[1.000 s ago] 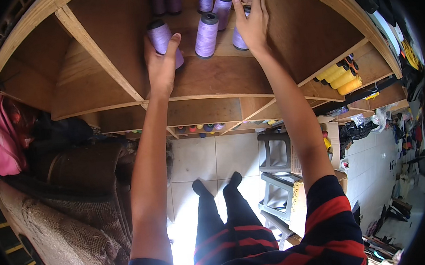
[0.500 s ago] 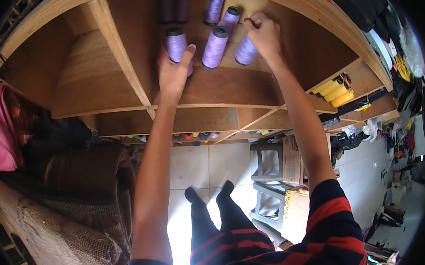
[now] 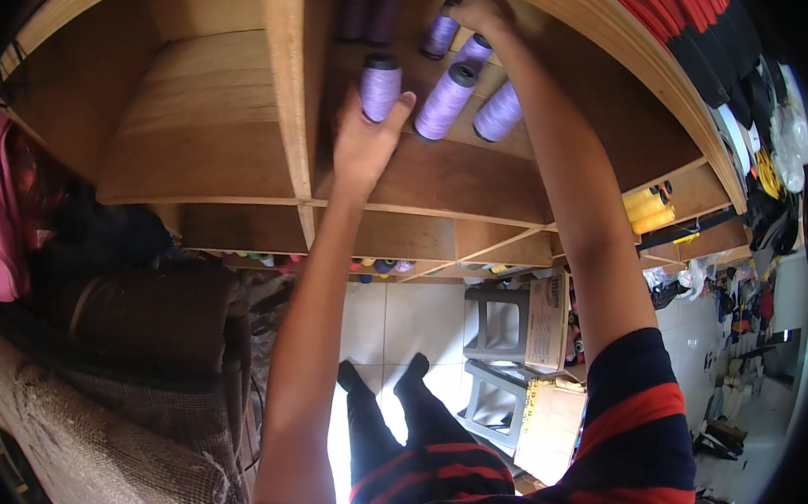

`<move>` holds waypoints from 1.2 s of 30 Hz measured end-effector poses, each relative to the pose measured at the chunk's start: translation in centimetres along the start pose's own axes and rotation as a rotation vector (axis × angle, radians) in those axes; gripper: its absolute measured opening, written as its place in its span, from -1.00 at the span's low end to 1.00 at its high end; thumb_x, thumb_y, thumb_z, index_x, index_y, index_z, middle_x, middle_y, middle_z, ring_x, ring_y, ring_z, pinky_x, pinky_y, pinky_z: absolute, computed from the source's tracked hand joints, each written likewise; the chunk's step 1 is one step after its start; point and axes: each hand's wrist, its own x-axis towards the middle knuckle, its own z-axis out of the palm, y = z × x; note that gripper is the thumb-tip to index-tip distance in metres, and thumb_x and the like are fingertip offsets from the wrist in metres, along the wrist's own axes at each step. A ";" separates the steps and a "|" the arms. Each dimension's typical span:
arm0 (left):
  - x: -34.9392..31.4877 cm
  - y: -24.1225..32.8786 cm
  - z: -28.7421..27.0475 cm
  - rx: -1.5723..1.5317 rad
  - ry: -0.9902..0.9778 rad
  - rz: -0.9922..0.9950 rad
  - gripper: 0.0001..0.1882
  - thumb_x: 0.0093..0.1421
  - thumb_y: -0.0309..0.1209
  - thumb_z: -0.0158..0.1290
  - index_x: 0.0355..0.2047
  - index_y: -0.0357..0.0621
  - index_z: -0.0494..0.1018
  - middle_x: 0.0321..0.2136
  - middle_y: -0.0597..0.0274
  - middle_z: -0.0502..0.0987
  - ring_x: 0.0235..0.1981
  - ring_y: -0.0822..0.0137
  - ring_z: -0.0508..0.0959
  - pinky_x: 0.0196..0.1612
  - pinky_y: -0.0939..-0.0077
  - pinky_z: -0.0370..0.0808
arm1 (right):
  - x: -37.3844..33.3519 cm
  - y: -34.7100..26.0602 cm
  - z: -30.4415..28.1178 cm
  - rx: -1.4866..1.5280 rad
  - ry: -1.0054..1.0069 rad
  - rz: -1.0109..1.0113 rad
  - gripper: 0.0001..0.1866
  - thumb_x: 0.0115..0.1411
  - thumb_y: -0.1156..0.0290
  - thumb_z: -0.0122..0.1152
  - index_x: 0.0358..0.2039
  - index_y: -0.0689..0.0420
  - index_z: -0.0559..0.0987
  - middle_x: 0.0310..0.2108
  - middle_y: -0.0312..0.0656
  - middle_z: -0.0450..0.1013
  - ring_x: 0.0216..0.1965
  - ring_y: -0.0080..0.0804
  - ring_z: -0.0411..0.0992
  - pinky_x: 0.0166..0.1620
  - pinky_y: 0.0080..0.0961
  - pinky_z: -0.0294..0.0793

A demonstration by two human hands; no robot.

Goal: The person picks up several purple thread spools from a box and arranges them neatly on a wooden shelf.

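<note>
Several spools of purple thread stand in a wooden shelf compartment (image 3: 445, 169). My left hand (image 3: 366, 152) is wrapped round one thread spool (image 3: 381, 92) at the left, its black top end showing above the fingers. Farther back, my right hand (image 3: 481, 10) has its fingers closed at the black top of another thread spool (image 3: 440, 36); the fingertips are partly hidden. Between my hands are a front thread spool (image 3: 444, 106) and one behind it (image 3: 474, 53). A thread spool (image 3: 498, 114) leans beside my right forearm. Two shaded spools (image 3: 370, 13) stand at the back left.
A wooden divider (image 3: 289, 91) separates this compartment from the one at left. Yellow thread spools (image 3: 649, 210) lie lower right. Below are grey stools (image 3: 498, 325) and cardboard boxes (image 3: 549, 424). Brown rolled material (image 3: 107, 432) fills the lower left; red and black strips (image 3: 668, 9) hang upper right.
My right hand has left the right-hand spool and moved back and left to the rear spool. My left hand still holds its spool. The whole view has shifted a little.
</note>
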 end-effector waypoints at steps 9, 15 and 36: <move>0.0 0.5 0.1 -0.001 -0.019 -0.034 -0.57 -0.02 -0.23 0.25 -0.24 -0.24 0.41 -0.42 0.01 0.54 -0.37 0.10 0.55 -0.24 0.25 0.45 | 2.6 0.7 1.0 0.243 -0.443 0.001 -0.46 -0.01 0.24 0.37 -0.09 0.33 0.47 -0.34 -0.03 0.56 -0.40 -0.25 0.58 -0.28 -0.47 0.55; -0.2 1.0 0.3 -0.013 -0.015 -0.013 -0.59 -0.01 -0.26 0.24 -0.24 -0.23 0.38 -0.43 0.03 0.53 -0.40 0.13 0.54 -0.26 0.26 0.45 | 4.2 1.0 3.2 0.693 -0.492 -0.177 -0.37 0.02 0.49 0.28 0.11 0.31 0.28 -0.18 0.00 0.50 -0.39 -0.24 0.57 -0.38 -0.50 0.60; 0.1 0.2 0.8 -0.085 0.029 0.049 -0.59 0.04 -0.26 0.23 -0.18 -0.22 0.41 -0.41 0.12 0.53 -0.39 0.26 0.51 -0.24 0.33 0.45 | -3.5 4.8 -3.9 0.138 -0.340 -0.466 -0.72 -0.08 0.43 0.40 -0.38 0.25 0.52 -0.50 -0.12 0.45 -0.51 -0.37 0.46 -0.41 -0.42 0.46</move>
